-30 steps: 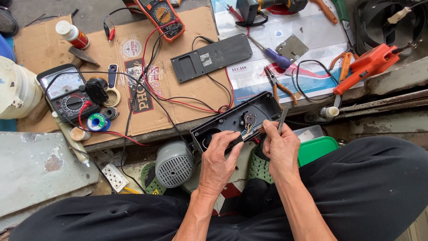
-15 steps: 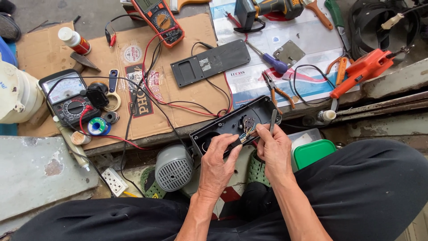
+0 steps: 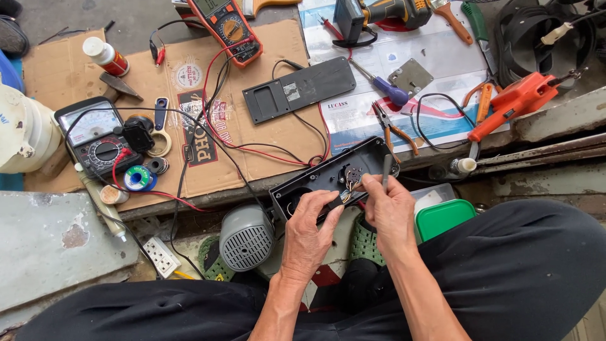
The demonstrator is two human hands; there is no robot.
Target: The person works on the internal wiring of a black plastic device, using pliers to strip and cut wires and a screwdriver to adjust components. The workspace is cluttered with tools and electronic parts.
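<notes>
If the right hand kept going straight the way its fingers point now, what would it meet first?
The right hand points up-frame, holding a slim grey tool. It would probably first meet the far rim of the open black casing, then the pliers; depth is unclear.

An informal electronics repair workshop at floor level: flattened cardboard (image 3: 189, 113) serves as the work surface, strewn with two multimeters (image 3: 224, 25), a solder spool (image 3: 137, 179), pliers (image 3: 392, 129), screwdrivers (image 3: 382, 88), an orange soldering gun (image 3: 514, 101) and tangled test leads.
</notes>
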